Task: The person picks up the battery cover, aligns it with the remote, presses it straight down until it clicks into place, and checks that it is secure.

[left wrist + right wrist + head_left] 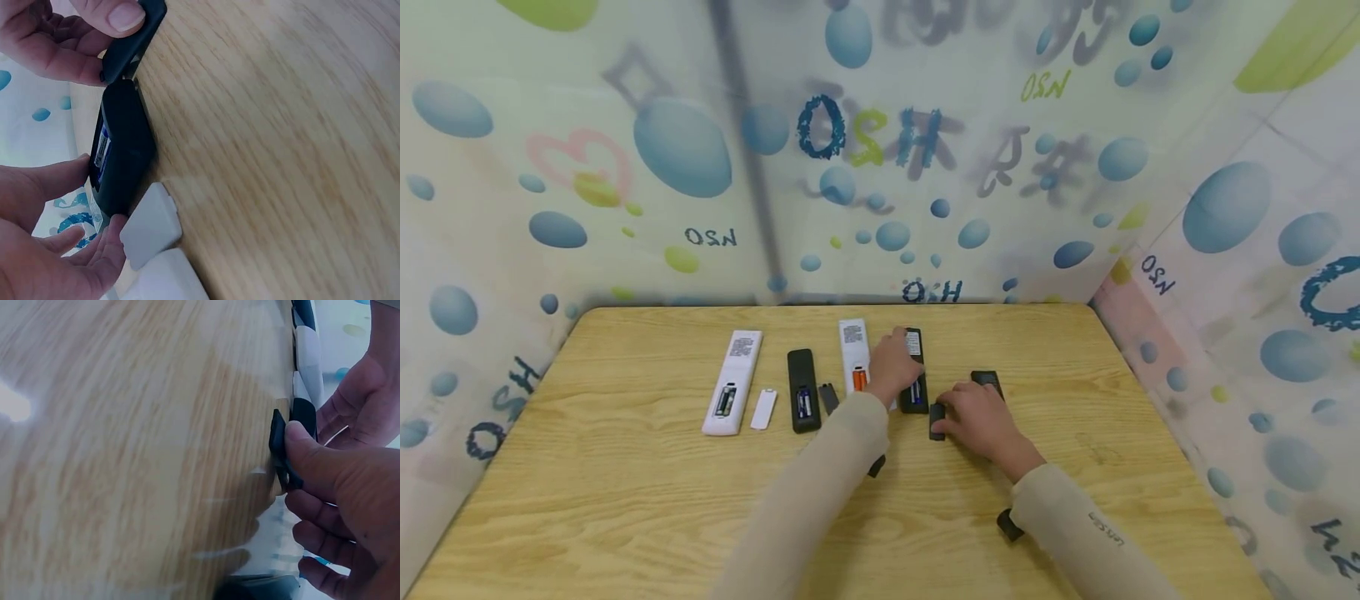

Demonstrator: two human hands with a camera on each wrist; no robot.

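My left hand holds a black remote control by its sides, thumb and fingers on opposite edges. The remote lies back up on the table, and a blue battery shows in its uncovered compartment in the left wrist view. Just to its right, my right hand pinches a small black battery cover. From the left wrist camera, this cover is tilted close to the end of the remote; whether they touch I cannot tell. The right thumb lies on the cover in the right wrist view.
Left of my hands lie a white remote, a white cover, a black remote, a black cover and a white remote with orange batteries. Another black remote is partly behind my right hand. Small black pieces lie beside both sleeves.
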